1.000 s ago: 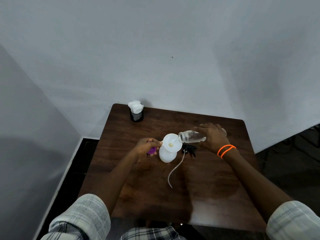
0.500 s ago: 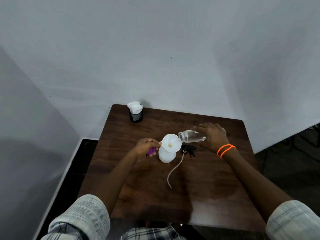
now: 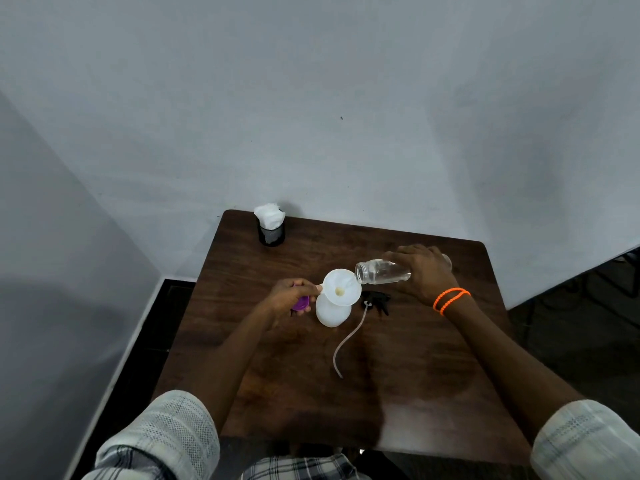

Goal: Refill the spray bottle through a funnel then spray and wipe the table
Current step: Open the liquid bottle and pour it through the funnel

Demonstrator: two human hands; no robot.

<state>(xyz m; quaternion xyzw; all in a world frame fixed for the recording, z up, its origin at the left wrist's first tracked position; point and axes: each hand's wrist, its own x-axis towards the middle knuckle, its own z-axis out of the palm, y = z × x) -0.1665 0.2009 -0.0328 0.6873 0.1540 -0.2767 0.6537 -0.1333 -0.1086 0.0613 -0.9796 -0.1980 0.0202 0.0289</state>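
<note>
The right hand (image 3: 424, 273) grips a clear bottle (image 3: 382, 271) tipped on its side, its open mouth right at the rim of the white funnel (image 3: 341, 287). The funnel sits in the neck of the white spray bottle (image 3: 330, 311), which stands upright near the middle of the dark wooden desk (image 3: 398, 393). Over on the other side, the left hand (image 3: 292, 296) pinches the funnel's small side tab with its fingertips, and a purple cap (image 3: 300, 302) is tucked under its curled fingers. The two hands are apart, one on each side of the funnel. Just to the right of the spray bottle lies the black spray head (image 3: 375, 301), flat on the desk, with its pale tube (image 3: 346, 344) curving away toward the near edge. Two orange bands (image 3: 450, 299) ring the right wrist. At the far left corner of the desk stands a black cup (image 3: 272, 232) stuffed with white tissue (image 3: 268, 214). Pale checked sleeves (image 3: 162, 434) show at the bottom of the view.
</note>
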